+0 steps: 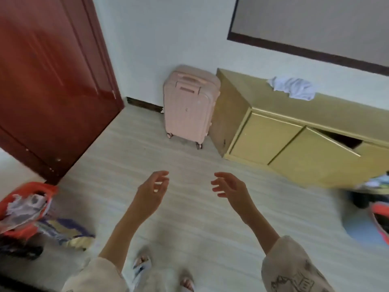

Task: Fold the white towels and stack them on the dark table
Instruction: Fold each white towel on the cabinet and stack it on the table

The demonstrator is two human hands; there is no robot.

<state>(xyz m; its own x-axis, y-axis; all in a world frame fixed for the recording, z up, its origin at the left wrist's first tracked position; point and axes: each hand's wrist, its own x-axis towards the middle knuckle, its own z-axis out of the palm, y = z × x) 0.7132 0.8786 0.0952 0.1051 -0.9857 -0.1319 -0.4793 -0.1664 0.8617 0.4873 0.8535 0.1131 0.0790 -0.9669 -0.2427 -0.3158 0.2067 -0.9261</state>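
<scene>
Taking the pink suitcase (190,106) against the far wall as landmark, a red door (48,81) is seen far to its left, and below that, at the left edge, a red basket (27,205) is found heaped with pale, crumpled cloth that may be towels, though blur prevents certainty. Nearer the camera than the suitcase and a little left of it, the left hand (152,191) is held out over the floor (189,228), its grip loose and wide, nothing being held. Just right of that, the right hand (230,188) is held likewise, fingers relaxed and apart, empty. To the right of the suitcase and touching it, a yellow cabinet (273,140) is set, with a crumpled white towel (293,88) lying unfolded on its top. No dark desk is shown. The step in hand is judged to be fetching a towel; next, one must be reached and gripped.
</scene>
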